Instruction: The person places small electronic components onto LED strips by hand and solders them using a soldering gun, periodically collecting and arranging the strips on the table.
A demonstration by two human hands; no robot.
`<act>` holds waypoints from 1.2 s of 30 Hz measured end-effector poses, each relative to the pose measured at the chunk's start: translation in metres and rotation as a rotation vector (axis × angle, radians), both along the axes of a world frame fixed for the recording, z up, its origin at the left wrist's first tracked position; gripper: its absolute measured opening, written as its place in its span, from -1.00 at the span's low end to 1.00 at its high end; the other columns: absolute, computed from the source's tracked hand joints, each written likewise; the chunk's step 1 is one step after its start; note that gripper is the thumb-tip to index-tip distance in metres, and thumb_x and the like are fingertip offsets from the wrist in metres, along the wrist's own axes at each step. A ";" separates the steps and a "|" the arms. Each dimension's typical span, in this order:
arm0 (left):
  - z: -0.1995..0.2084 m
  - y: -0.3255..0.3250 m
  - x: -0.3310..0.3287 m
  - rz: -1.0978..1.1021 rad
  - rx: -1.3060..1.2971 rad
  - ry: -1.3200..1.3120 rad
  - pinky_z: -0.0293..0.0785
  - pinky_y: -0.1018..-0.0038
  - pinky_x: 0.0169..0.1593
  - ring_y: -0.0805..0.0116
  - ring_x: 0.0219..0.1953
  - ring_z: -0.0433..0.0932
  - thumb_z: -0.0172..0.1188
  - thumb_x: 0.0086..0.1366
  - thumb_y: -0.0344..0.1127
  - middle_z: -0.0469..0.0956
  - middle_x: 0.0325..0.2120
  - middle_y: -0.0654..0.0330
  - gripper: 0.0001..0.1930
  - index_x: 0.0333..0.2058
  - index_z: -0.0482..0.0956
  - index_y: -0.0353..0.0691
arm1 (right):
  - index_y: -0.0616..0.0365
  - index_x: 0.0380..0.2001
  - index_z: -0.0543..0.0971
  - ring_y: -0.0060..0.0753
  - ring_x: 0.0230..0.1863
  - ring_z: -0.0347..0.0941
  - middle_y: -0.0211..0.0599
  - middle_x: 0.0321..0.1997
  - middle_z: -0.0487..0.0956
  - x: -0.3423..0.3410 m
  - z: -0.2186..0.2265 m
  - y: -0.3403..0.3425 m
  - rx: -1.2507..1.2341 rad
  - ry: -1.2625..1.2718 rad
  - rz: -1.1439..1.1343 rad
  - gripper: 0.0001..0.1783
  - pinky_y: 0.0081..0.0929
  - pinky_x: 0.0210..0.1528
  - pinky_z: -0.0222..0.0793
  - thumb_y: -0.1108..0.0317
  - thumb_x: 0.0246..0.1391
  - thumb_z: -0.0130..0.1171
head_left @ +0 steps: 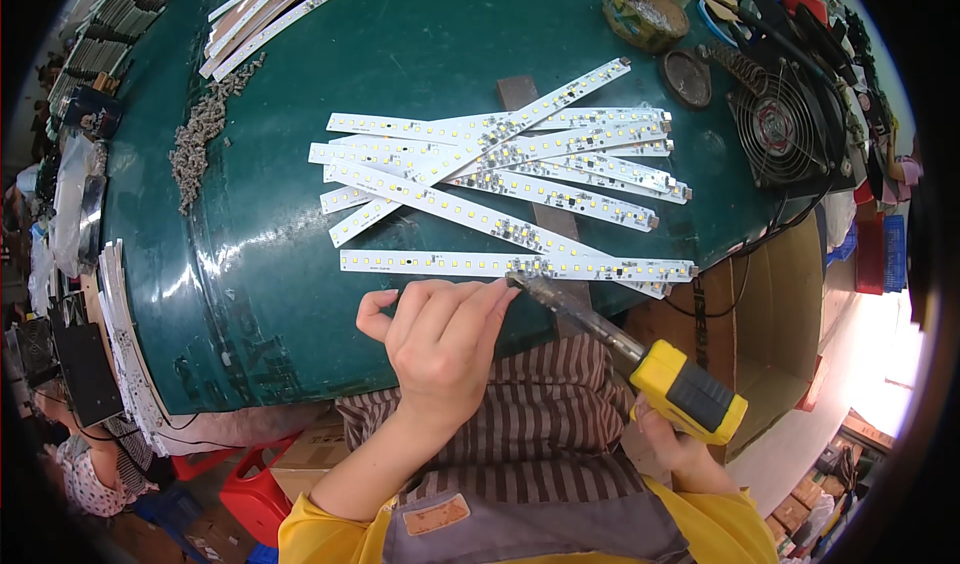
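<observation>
Strip (pixel 515 265) lies nearest me on the green surface (pixel 270 264), apart from the pile (pixel 500 159), so I can reach it. My left fingers (pixel 470 309) pinch shut beside the iron (pixel 600 329) tip; my right hand (pixel 680 444) grips its yellow handle.

A dark green table (pixel 300 164) is filling the view, daylight glaring off its surface. A cardboard box (pixel 770 294) is standing beside it, a red stool (pixel 250 494) is sitting below, and a small fan (pixel 785 129) is resting near the edge.
</observation>
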State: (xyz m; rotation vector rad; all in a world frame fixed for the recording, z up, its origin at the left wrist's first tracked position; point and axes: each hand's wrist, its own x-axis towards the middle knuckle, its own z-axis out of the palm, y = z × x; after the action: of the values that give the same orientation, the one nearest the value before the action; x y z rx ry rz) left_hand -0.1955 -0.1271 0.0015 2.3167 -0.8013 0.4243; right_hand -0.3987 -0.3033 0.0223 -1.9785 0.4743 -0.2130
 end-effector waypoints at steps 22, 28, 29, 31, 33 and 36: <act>0.021 0.048 0.059 0.005 0.042 0.075 0.26 0.36 -0.11 0.37 -0.39 0.57 0.42 0.05 -0.35 0.65 -0.49 0.36 -0.93 -0.45 0.72 -0.03 | 0.37 0.17 0.28 -0.33 0.07 0.35 -0.08 0.11 0.41 0.022 -0.019 -0.029 -0.117 -0.344 -0.156 -0.41 -0.49 0.08 0.25 0.70 0.02 0.12; 0.026 0.113 0.178 0.503 -0.108 0.050 0.51 0.47 -0.23 0.34 -0.45 0.64 0.35 0.14 -0.29 0.66 -0.52 0.10 -0.82 -0.40 0.69 -0.31 | 0.35 0.10 0.41 -0.37 0.14 0.39 -0.13 0.13 0.46 0.066 -0.013 -0.023 -0.347 -0.212 -0.277 -0.50 -0.50 0.18 0.30 0.77 0.05 0.12; 0.024 0.117 0.189 0.527 -0.108 0.076 0.52 0.47 -0.23 0.34 -0.45 0.64 0.35 0.14 -0.27 0.66 -0.52 0.11 -0.81 -0.40 0.69 -0.31 | 0.35 0.10 0.41 -0.40 0.14 0.39 -0.15 0.13 0.47 0.067 -0.013 -0.022 -0.265 -0.207 -0.282 -0.50 -0.50 0.18 0.30 0.76 0.05 0.13; 0.020 0.117 0.201 0.541 -0.111 0.107 0.52 0.46 -0.22 0.34 -0.44 0.65 0.36 0.14 -0.25 0.66 -0.52 0.11 -0.79 -0.40 0.69 -0.31 | 0.30 0.11 0.44 -0.55 0.05 0.40 -0.28 0.10 0.50 0.068 -0.014 -0.016 -0.134 -0.185 -0.342 -0.49 -0.60 0.05 0.31 0.71 0.04 0.20; 0.015 0.114 0.209 0.639 -0.110 0.137 0.53 0.46 -0.20 0.35 -0.42 0.66 0.36 0.14 -0.22 0.68 -0.50 0.14 -0.77 -0.37 0.70 -0.29 | 0.27 0.10 0.44 -0.61 -0.12 0.38 -0.31 0.07 0.53 0.066 -0.016 -0.020 -0.280 -0.159 -0.342 -0.44 -0.63 -0.11 0.30 0.67 -0.04 0.29; -0.001 0.115 0.215 0.591 -0.051 0.115 0.54 0.46 -0.19 0.35 -0.42 0.67 0.35 0.14 -0.23 0.69 -0.48 0.15 -0.78 -0.34 0.71 -0.26 | 0.22 0.00 0.48 -0.68 -0.44 0.30 -0.36 -0.05 0.60 0.066 -0.017 -0.023 -0.496 -0.135 -0.353 -0.40 -0.67 -0.39 0.24 0.60 -0.19 0.44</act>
State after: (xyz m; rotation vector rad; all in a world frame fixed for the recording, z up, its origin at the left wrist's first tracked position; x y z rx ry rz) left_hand 0.0191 -0.0126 0.0006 2.4750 -0.0325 0.5449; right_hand -0.3328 -0.3258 0.0057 -2.3258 0.7343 -0.7412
